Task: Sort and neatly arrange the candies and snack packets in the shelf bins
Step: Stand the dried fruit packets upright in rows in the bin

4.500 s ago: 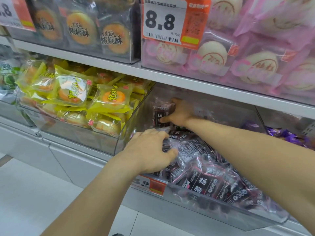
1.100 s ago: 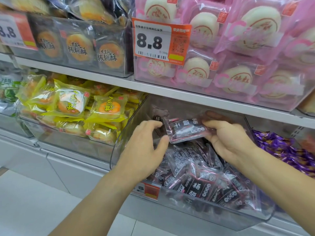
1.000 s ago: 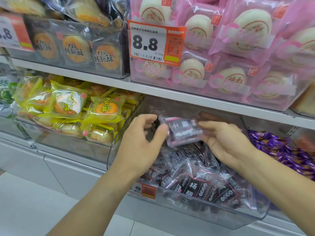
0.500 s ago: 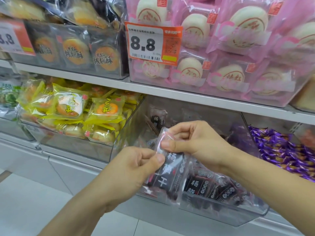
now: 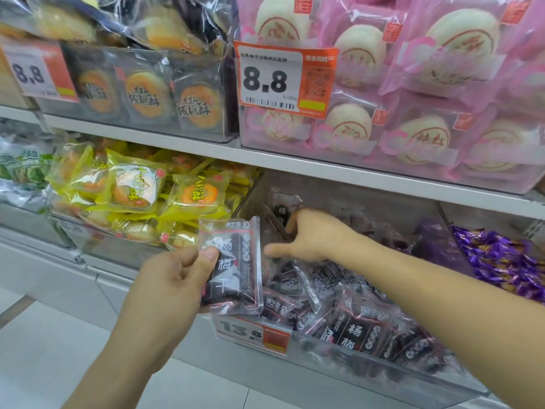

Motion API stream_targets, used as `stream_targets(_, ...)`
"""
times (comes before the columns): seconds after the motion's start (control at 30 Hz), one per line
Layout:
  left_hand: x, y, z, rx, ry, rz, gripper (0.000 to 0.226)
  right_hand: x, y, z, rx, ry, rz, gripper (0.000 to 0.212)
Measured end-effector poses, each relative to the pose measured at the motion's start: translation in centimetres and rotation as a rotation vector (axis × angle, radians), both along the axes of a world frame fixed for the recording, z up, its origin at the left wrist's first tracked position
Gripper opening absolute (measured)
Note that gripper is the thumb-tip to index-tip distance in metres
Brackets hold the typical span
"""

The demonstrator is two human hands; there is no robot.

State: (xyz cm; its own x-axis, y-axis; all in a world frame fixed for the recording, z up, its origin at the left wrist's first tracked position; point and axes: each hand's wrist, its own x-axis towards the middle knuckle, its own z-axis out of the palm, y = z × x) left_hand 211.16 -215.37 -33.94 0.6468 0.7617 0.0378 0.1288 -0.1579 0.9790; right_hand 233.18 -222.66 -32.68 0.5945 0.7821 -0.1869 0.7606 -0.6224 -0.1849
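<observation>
One dark plum packet [image 5: 233,267] is pinched upright in the left hand [image 5: 174,278], thumb on its printed face, fingers curled behind, held just in front of the clear bin [image 5: 383,379]. The right hand [image 5: 312,234] reaches into that bin with fingers loosely spread, holding nothing, near a lone packet [image 5: 283,208] standing against the back wall. More of the same packets [image 5: 354,329] lie heaped below. These look light, crinkly and slick, with soft fruit inside; I would take one by its flat sealed edge, not squeeze the middle. Yellow pastry packets [image 5: 165,196] fill the neighbouring bin.
</observation>
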Motion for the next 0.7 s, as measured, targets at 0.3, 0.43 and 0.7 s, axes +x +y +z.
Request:
stream_targets(0.3, 0.4, -0.5, 0.2, 0.030, -0.026, 0.001, 0.031, 0.6, 0.1, -0.3, 0.421, 0.532, -0.312, 0.034)
stream_targets(0.43, 0.4, -0.7, 0.1, 0.045, -0.012, 0.016, 0.043, 0.7, -0.2, -0.3, 0.830, 0.914, -0.522, 0.028)
stream_targets(0.7, 0.7, -1.2, 0.2, 0.066, 0.002, 0.077, 0.029, -1.1, -8.4, 3.2, 0.739, 1.019, -0.260, 0.035)
